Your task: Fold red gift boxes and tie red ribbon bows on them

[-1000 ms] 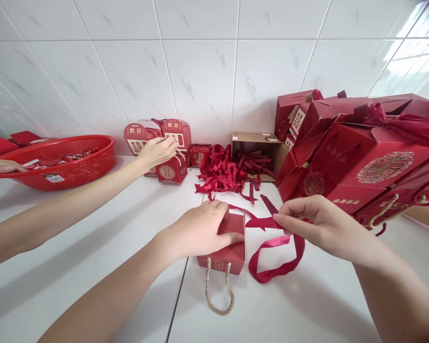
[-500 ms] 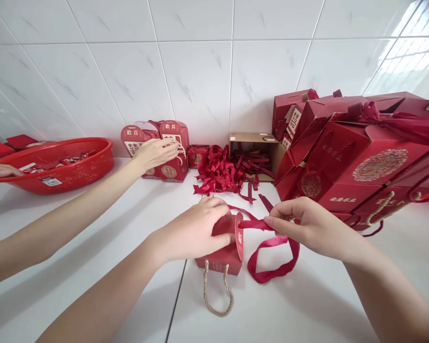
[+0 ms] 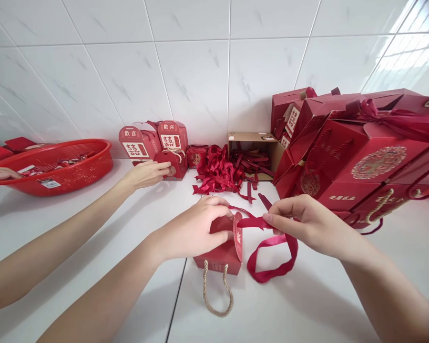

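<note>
A small red gift box (image 3: 219,264) with a beige rope handle (image 3: 218,312) lies on the white table in front of me. My left hand (image 3: 205,228) is closed around the top of this box, its fingertips partly hidden behind the box. Between thumb and fingers, my right hand (image 3: 296,221) pinches a dark red satin ribbon (image 3: 252,222). The ribbon runs from the box's rounded end flap (image 3: 238,238) to my fingers, and a loop of it hangs down onto the table.
Another person's hand (image 3: 148,175) touches red boxes (image 3: 139,143) by the wall; their other hand is at a red plastic basket (image 3: 75,176). A ribbon pile (image 3: 219,174) and a cardboard box (image 3: 252,137) of ribbons stand behind my hands. Stacked red gift boxes (image 3: 357,190) crowd the right.
The other person's hand has moved down from the upper part of the boxes to the lower front box. My hands, the gift box and the ribbon have hardly moved.
</note>
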Motion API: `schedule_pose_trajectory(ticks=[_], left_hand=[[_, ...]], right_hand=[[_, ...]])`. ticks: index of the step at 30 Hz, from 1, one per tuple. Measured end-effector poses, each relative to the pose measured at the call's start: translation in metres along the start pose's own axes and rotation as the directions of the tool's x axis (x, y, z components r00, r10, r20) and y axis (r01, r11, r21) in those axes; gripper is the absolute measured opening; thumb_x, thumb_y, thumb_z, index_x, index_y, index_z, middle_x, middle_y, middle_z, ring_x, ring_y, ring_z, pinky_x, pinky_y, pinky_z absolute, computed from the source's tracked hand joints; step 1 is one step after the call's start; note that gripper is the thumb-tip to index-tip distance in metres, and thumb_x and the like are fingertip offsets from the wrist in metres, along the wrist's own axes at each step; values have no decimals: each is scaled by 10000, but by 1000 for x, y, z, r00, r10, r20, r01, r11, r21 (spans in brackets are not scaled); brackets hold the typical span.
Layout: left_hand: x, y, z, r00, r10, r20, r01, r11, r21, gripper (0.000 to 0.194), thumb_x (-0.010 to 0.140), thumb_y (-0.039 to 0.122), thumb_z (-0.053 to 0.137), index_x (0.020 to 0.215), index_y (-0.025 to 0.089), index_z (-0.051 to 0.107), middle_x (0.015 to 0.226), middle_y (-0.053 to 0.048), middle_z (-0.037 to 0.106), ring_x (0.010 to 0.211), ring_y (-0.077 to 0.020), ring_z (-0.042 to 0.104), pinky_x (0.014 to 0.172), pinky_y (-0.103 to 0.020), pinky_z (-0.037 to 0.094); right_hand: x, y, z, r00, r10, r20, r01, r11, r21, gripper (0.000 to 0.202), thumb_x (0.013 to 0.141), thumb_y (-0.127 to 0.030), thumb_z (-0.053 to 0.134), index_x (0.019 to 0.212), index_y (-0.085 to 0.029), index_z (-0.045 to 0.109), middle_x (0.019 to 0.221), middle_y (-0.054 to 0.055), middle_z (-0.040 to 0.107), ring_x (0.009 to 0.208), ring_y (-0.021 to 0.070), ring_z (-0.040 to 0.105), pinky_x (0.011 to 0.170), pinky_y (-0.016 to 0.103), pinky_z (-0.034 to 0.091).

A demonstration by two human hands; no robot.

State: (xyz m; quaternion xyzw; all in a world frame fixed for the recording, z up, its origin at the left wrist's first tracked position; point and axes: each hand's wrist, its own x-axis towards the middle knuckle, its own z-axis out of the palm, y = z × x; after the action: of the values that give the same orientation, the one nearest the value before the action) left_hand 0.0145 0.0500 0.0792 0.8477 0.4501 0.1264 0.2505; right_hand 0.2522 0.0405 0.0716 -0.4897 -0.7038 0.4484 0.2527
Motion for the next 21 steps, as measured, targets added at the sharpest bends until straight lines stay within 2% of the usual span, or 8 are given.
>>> schedule_pose_trajectory(ticks=[5,8,11,15,18,21], left_hand=[[3,-1,1,1000,-5,1,5,1000,0,132,857,305,557,819,235,662,1232,-40,600,1128,-254,582,905,-361,514],[2,-2,1,1000,-14,10,14,1000,13,174,867,353,566,930,253,694,1281,-46,581,1186,-269,555,939,-371,501],[0,-3,1,1000,-17,-2,17,999,33,230,887,373,538,1035,288,693,1335,-24,556,1226,-256,533,968,-355,485],[-2,-5,0,1000,-2,-8,2,999,37,205,894,329,510,963,291,700,1321,11,570,1249,-232,523,964,-315,485],[-1,-6,0,1000,-19,13,19,1000,10,203,894,351,514,909,282,704,1334,-10,559,1269,-252,510,944,-338,501],[2,-8,0,999,-38,6,38,999,-21,227,902,388,509,893,270,703,1294,-31,579,1207,-258,551,939,-374,496]], right_hand=[[0,1,-1,1000,-5,1,5,1000,-8,362,883,-450,536,672,-168,622,592,-8,469,533,104,368,467,244,302],[1,3,0,1000,-8,1,8,994,-106,342,889,-396,526,631,-176,573,583,-25,416,538,99,323,473,246,273],[3,6,3,1000,-18,7,19,980,-200,328,888,-382,519,634,-180,564,597,-21,448,560,108,349,502,255,290],[3,7,5,999,-43,11,44,970,-238,340,888,-394,515,626,-181,557,589,-19,454,564,114,358,507,257,284],[4,6,9,997,-79,11,80,971,-227,367,896,-401,510,602,-182,520,588,-20,439,576,116,361,522,257,293],[7,6,13,996,-93,7,93,974,-206,355,908,-399,496,631,-182,545,595,-22,420,583,119,345,526,265,280]])
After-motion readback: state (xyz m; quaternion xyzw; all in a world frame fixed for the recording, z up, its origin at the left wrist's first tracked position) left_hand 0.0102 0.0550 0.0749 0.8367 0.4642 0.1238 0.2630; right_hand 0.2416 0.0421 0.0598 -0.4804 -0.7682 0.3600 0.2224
